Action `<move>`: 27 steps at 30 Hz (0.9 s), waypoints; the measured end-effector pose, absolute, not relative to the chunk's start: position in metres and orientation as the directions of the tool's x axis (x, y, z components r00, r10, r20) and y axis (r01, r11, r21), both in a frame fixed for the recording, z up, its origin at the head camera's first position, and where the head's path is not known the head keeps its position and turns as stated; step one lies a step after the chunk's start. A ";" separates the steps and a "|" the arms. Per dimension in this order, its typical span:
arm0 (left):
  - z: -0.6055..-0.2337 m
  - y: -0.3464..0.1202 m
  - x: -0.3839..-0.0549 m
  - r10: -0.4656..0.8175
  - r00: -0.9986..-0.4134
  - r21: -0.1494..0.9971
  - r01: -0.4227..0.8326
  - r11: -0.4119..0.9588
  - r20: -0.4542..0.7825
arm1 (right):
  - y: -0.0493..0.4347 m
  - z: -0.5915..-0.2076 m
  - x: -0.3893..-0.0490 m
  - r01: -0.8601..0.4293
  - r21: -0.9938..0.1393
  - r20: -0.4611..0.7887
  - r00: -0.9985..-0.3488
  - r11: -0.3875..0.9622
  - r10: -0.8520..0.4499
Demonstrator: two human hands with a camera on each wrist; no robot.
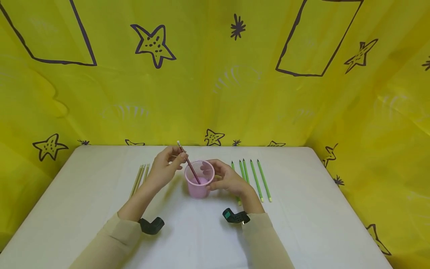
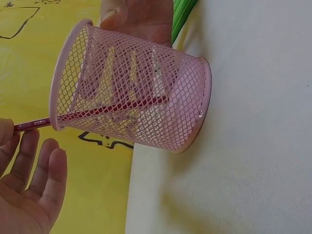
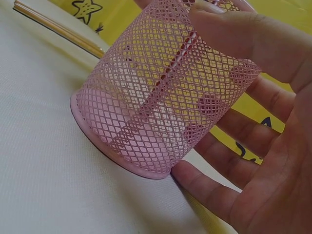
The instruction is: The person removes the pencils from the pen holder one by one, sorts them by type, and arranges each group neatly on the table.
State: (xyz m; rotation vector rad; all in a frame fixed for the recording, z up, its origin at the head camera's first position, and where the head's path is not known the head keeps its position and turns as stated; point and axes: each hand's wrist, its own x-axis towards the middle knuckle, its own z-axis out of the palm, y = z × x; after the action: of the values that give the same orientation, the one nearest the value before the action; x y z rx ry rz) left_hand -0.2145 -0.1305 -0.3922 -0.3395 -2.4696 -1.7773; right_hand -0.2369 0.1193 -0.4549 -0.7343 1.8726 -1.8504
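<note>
A pink mesh pencil cup [image 1: 198, 191] stands in the middle of the white table, its open top facing up. My left hand [image 1: 164, 168] pinches a dark red pencil [image 1: 190, 165] near its white eraser end. The pencil leans inside the cup, and its lower end is down near the cup's solid bottom band [image 2: 191, 100]. My right hand [image 1: 230, 179] grips the cup from the right side, with the thumb [image 3: 234, 36] on the near wall and the other fingers round the far side.
Several green pencils [image 1: 255, 179] lie on the table to the right, partly behind my right wrist. Gold pencils [image 1: 137, 179] lie to the left, partly covered by my left forearm. A yellow curtain with drawn stars [image 1: 154, 45] hangs behind the white table [image 1: 198, 235].
</note>
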 end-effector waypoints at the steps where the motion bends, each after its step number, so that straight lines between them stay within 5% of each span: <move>1: -0.392 -0.131 -0.215 0.133 -0.971 0.926 0.230 0.298 0.198 | 0.119 -0.455 -0.237 -0.085 -0.996 0.077 -0.779 -0.017 -0.622; 15: -0.378 -0.133 -0.214 0.099 -0.975 0.952 0.217 0.215 0.200 | 0.118 -0.455 -0.238 -0.090 -0.996 0.072 -0.782 -0.002 -0.619; 27: -0.361 -0.140 -0.210 0.078 -0.984 0.987 0.158 -0.027 0.160 | 0.117 -0.453 -0.236 -0.077 -0.997 0.064 -0.787 -0.004 -0.614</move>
State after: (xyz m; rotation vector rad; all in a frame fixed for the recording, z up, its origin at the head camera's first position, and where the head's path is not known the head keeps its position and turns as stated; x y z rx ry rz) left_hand -0.2099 -0.1395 -0.3613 -0.2614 -2.1511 -2.1964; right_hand -0.2364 0.1174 -0.4535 -0.7139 1.8859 -1.8446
